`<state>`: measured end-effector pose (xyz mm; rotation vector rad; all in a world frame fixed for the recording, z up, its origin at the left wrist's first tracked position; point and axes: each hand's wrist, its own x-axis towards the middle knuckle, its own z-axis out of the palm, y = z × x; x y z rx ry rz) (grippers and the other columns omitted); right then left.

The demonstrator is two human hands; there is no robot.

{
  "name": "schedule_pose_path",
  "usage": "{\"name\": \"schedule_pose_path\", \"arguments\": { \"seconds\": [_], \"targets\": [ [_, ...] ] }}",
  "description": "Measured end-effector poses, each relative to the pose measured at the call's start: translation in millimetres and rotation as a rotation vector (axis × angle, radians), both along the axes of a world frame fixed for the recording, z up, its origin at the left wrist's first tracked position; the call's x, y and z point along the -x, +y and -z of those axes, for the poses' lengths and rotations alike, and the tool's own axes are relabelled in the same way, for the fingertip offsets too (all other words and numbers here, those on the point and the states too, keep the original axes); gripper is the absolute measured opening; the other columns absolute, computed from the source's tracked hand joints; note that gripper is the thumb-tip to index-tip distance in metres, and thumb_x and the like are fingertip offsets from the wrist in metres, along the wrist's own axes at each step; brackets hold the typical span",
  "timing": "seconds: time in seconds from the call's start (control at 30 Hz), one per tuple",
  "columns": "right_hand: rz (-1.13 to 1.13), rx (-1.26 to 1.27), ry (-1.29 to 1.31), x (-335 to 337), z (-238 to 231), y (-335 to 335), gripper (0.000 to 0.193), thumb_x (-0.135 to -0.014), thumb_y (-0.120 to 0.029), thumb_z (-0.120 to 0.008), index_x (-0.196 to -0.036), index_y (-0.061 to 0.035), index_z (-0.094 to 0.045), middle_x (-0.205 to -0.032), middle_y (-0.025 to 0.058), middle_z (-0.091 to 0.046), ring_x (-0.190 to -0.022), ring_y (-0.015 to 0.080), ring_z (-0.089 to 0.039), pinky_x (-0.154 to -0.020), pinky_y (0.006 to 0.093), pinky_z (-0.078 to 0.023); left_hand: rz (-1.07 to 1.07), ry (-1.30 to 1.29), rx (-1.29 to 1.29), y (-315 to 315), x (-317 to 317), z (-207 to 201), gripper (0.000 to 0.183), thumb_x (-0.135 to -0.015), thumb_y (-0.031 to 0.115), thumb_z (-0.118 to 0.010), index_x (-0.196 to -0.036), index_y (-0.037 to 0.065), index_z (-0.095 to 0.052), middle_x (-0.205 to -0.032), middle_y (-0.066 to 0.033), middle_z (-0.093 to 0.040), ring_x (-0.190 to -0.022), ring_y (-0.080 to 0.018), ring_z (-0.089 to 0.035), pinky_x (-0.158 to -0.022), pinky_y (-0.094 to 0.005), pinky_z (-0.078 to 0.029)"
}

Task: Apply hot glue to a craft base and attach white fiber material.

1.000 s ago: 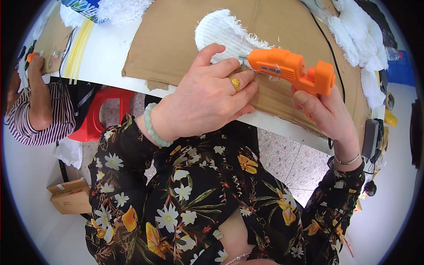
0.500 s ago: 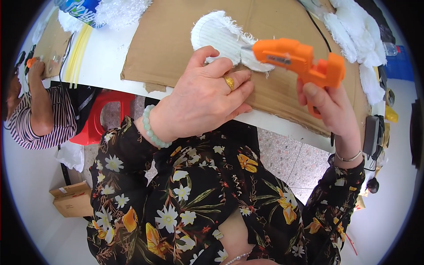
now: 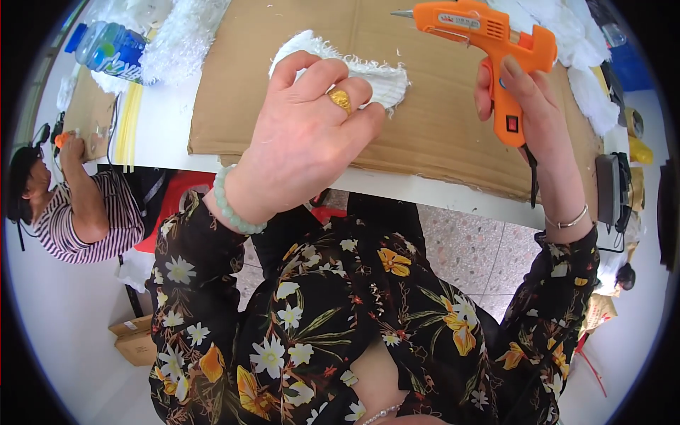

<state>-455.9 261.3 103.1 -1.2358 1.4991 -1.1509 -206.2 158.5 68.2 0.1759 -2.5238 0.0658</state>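
Observation:
In my right hand (image 3: 533,99) is an orange glue gun (image 3: 511,120), my fingers wrapped round its handle. Its metal nozzle points left, above the cardboard and apart from the cloth. My left hand (image 3: 304,134) is closed, with curled fingers pressing on a white ribbed cloth piece (image 3: 386,83) with frayed edges. That cloth lies on the cardboard sheet (image 3: 453,152), and my fingers hide its middle and near side. Whether glue is on it, I cannot tell.
Pale yellow glue sticks (image 3: 129,124) and a blue-labelled bottle (image 3: 113,49) stand left of the cardboard. White fluffy cloth (image 3: 185,42) is heaped at the far left, more cloth (image 3: 591,99) at the right. A co-worker in a striped shirt (image 3: 88,216) sits at the left.
The glue gun has moved up and away from the cloth. My left hand has shifted left, and the cloth is turned, with less of it showing. The whole view has shifted slightly.

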Motion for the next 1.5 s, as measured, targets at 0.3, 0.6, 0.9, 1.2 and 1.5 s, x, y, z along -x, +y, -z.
{"name": "schedule_pose_path", "arguments": {
  "seconds": [0.3,0.6,0.9,1.2,1.5],
  "targets": [
    [-0.041,0.032,-0.069,14.6,11.4,-8.5,0.042,-0.096,-0.042,-0.048,-0.095,-0.0011,-0.057,-0.074,0.0046,-0.058,-0.067,0.0114,-0.055,-0.063,0.0249,-0.044,-0.061,-0.045,0.107,5.5,29.1,2.7,0.015,-0.064,0.012,-0.06,-0.077,0.004,-0.064,-0.089,-0.0056,-0.059,-0.094,-0.0234,-0.055,-0.088,-0.0424,-0.04],
    [-0.149,0.052,-0.095,11.2,16.8,-18.1,0.035,-0.089,-0.036,-0.06,-0.098,-0.0021,-0.058,-0.08,0.004,-0.061,-0.075,0.0116,-0.059,-0.07,0.0256,-0.048,-0.125,-0.082,0.141,8.3,10.5,12.9,0.014,-0.065,0.008,-0.062,-0.079,0.005,-0.063,-0.091,-0.0033,-0.057,-0.095,-0.0214,-0.054,-0.093,-0.0453,-0.04],
    [-0.355,-0.065,0.061,-12.8,17.8,-35.9,0.034,-0.083,-0.021,-0.069,-0.11,-0.0042,-0.057,-0.1,0.0037,-0.061,-0.09,0.0106,-0.057,-0.08,0.026,-0.048,-0.28,0.06,-0.066,38.2,-39.1,11.4,0.027,-0.06,0.01,-0.075,-0.083,0.011,-0.063,-0.093,0.0,-0.057,-0.094,-0.0222,-0.053,-0.089,-0.0442,-0.039],
    [-0.326,0.098,-0.024,-17.5,16.9,-24.5,0.031,-0.085,-0.023,-0.067,-0.108,-0.003,-0.058,-0.096,0.0023,-0.059,-0.088,0.0098,-0.056,-0.078,0.0261,-0.047,-0.328,0.052,0.123,44.9,-30.6,20.7,0.023,-0.065,0.011,-0.071,-0.088,0.011,-0.065,-0.096,0.0004,-0.057,-0.095,-0.0216,-0.053,-0.09,-0.0453,-0.039],
    [-0.281,0.119,-0.044,-19.7,18.5,-19.6,0.032,-0.084,-0.028,-0.069,-0.102,-0.0027,-0.059,-0.087,0.0007,-0.058,-0.08,0.0084,-0.056,-0.07,0.0238,-0.045,-0.368,0.129,-0.168,38.5,-26.7,17.2,0.012,-0.068,0.003,-0.068,-0.079,0.008,-0.064,-0.09,-0.0011,-0.06,-0.094,-0.0244,-0.055,-0.085,-0.0399,-0.041]
  ]
}}
